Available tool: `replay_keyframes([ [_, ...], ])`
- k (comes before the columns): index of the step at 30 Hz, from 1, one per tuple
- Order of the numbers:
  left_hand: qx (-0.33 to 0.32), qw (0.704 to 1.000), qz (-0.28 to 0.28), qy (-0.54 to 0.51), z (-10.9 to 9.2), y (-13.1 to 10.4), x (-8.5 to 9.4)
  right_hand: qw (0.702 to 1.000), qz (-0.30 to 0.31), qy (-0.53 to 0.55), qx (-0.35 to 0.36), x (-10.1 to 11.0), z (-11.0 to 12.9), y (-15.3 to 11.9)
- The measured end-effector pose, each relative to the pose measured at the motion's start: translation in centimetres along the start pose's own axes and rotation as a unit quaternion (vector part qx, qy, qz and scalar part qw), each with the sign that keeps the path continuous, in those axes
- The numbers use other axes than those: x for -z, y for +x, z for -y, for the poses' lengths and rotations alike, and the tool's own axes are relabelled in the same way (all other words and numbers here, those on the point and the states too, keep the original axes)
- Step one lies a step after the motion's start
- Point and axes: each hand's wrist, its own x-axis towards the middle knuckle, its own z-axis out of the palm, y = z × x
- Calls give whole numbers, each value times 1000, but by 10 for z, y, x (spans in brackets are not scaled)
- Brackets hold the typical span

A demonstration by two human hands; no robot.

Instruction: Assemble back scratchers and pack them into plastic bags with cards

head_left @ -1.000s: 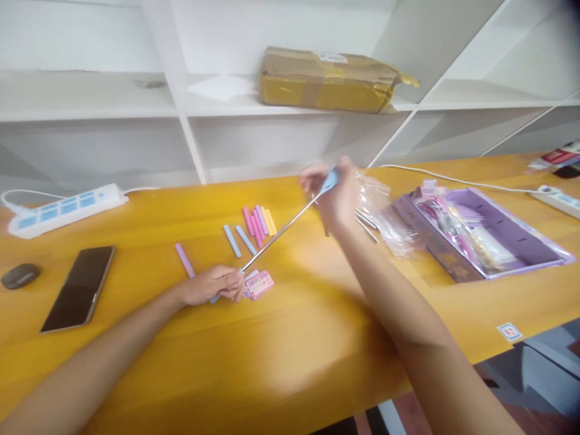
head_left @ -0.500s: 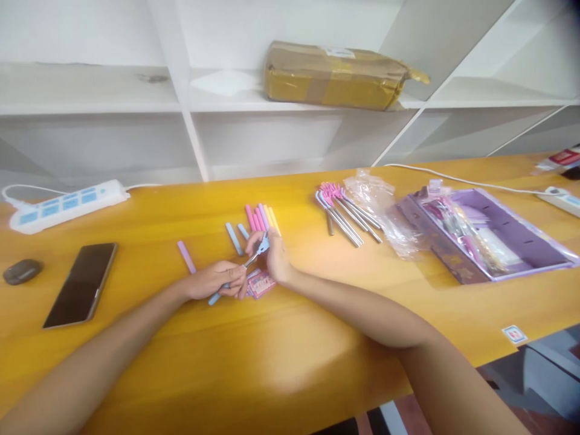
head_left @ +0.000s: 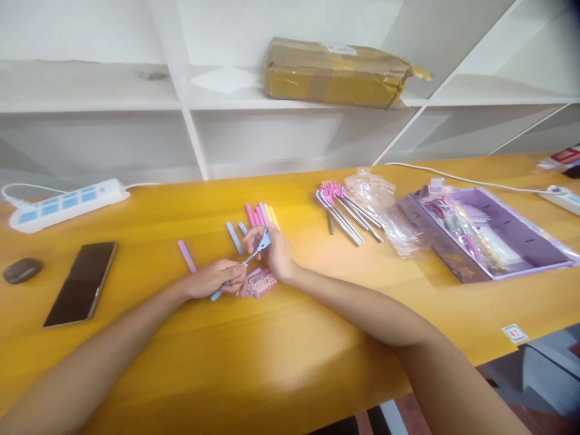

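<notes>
My left hand [head_left: 226, 279] is closed around the blue handle of a back scratcher [head_left: 252, 256], whose thin metal rod slants up to a light-blue claw-like head. At that head, the fingers of my right hand [head_left: 278, 254] are bent round and hold it. Small pink printed cards [head_left: 263, 281] lie on the table just below, partly covered by the hands. Behind the hands are pink tubes [head_left: 250, 215], yellow tubes [head_left: 272, 217] and a blue tube [head_left: 234, 238]. A lilac tube [head_left: 186, 256] lies beyond my left wrist.
Several metal rods with pink and blue heads [head_left: 347, 211] lie to the right, beside clear plastic wrap [head_left: 378, 202]. Further right stands a purple box [head_left: 534, 266] with packaged items. A phone [head_left: 80, 284], a dark case [head_left: 22, 270] and a power strip [head_left: 67, 205] are at left.
My right fingers have shifted slightly around the blue head, and a little more of the pink cards shows. The left hand keeps its hold on the handle.
</notes>
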Motion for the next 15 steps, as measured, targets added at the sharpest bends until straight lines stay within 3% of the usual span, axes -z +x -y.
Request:
replay_keyframes([
  [12,45,999,15,27,2,-3,-1,996,29,-83,-34,-1,36,6],
  [15,43,999,23,23,4,-5,0,997,-28,-79,-4,15,54,25],
])
